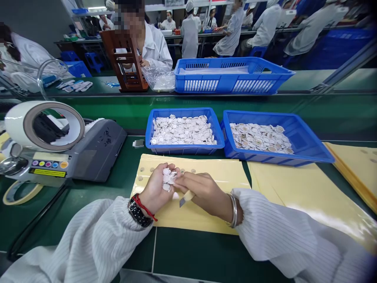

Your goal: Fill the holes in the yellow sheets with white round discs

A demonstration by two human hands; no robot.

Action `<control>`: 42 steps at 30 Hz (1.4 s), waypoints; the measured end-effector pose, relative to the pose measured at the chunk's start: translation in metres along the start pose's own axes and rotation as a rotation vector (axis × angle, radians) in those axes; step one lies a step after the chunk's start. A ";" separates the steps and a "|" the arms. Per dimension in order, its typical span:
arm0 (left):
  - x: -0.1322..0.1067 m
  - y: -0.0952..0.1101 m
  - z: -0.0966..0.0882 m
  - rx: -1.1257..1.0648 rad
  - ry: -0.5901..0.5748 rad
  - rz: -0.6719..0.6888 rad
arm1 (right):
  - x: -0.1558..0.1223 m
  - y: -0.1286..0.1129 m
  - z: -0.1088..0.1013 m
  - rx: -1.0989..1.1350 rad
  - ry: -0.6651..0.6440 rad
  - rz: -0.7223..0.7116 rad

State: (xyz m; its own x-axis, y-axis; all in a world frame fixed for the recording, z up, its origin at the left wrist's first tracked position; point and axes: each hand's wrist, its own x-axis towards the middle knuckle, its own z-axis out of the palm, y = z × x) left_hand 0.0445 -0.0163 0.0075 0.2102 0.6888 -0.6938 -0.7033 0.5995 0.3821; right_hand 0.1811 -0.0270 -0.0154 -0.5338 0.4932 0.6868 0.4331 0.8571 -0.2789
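Note:
My left hand (155,189) is cupped, palm up, and holds several small white round discs (166,179). My right hand (202,192) is closed beside it, its fingertips pinching at one of those discs, and a small pale tool with a grey tip (185,199) sticks out from under its fingers. Both hands hover over a yellow punched sheet (218,173) on the green table. Behind the sheet stand two blue trays: the left tray (153,118) is full of white discs, the right tray (309,151) holds brownish-white discs.
A tape dispenser machine (88,151) with a large white roll (44,124) stands at the left. More yellow sheets (312,192) lie at the right. A large blue basket (232,84) and a wooden rack (126,59) stand beyond the belt, where people in white coats sit.

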 end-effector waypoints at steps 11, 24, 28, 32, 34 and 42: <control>0.021 0.025 -0.014 0.510 -0.387 -0.108 | 0.002 0.038 -0.008 0.001 -0.117 0.069; 0.022 0.025 -0.019 0.661 -0.125 0.183 | -0.014 0.059 -0.026 -0.191 -0.512 0.782; 0.019 0.022 -0.022 0.712 -0.155 0.160 | -0.017 0.060 -0.021 -0.140 -0.427 0.762; 0.021 0.023 -0.024 0.732 -0.170 0.138 | -0.017 0.060 -0.021 -0.143 -0.368 0.784; 0.022 0.024 -0.024 0.726 -0.167 0.131 | -0.015 0.060 -0.021 -0.135 -0.387 0.783; 0.020 0.028 -0.023 0.712 -0.202 0.092 | -0.009 0.054 -0.025 -0.120 -0.421 0.810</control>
State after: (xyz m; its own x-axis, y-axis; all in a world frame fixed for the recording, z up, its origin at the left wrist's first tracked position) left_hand 0.0132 0.0044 -0.0098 0.3411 0.7690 -0.5407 -0.1285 0.6079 0.7835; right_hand 0.2275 0.0114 -0.0195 -0.2442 0.9697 0.0045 0.8501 0.2163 -0.4802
